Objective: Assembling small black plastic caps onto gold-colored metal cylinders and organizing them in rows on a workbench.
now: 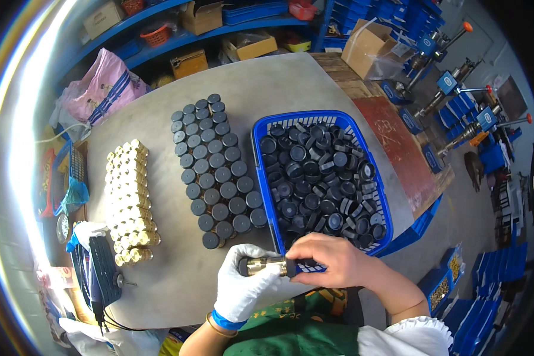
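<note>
Hands (240,288) in a shared grip on one shiny cylinder (264,264) with dark ends.

A brass piece (263,264) is held at the lower centre of the frame, lying nearly level, its length running left to right. It is a short, shiny cylinder, partly covered from view. A left cap (243,266), black and round, is at its left end. A right cap (291,267), also black, is at the other end; how firmly it is seated cannot be told.
</note>
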The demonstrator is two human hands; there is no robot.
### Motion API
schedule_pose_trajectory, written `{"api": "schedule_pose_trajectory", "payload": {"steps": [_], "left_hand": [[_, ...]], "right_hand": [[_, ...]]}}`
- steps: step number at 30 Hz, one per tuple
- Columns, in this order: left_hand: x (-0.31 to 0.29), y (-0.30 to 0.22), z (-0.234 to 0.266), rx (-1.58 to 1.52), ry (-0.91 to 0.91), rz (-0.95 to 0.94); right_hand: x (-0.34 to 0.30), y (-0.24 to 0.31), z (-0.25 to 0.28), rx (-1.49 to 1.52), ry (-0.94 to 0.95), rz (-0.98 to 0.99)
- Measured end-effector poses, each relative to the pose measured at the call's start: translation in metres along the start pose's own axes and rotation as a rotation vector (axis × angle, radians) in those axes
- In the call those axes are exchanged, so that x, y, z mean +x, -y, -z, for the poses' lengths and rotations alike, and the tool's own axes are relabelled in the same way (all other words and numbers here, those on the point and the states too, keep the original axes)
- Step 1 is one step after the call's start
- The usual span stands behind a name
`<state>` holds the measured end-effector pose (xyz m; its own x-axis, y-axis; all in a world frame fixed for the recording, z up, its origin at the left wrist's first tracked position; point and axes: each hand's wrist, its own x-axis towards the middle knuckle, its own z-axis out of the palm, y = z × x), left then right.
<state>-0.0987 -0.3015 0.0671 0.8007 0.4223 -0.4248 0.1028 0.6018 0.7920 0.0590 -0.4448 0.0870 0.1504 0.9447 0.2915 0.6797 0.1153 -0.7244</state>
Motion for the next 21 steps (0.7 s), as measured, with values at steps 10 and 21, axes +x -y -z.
{"api": "schedule_pose_trajectory", "payload": {"steps": [10, 21], "left_hand": [[0.003, -0.014, 0.006, 0.356, 0.061, -0.272], [0.129, -0.092, 0.098, 0.591, -0.455, -0.869]], "right_hand": [[0.024, -0.012, -0.009, -0.017, -0.102, 0.006], [0.065, -0.089, 0.011, -0.761, -0.234, -0.240]]}}
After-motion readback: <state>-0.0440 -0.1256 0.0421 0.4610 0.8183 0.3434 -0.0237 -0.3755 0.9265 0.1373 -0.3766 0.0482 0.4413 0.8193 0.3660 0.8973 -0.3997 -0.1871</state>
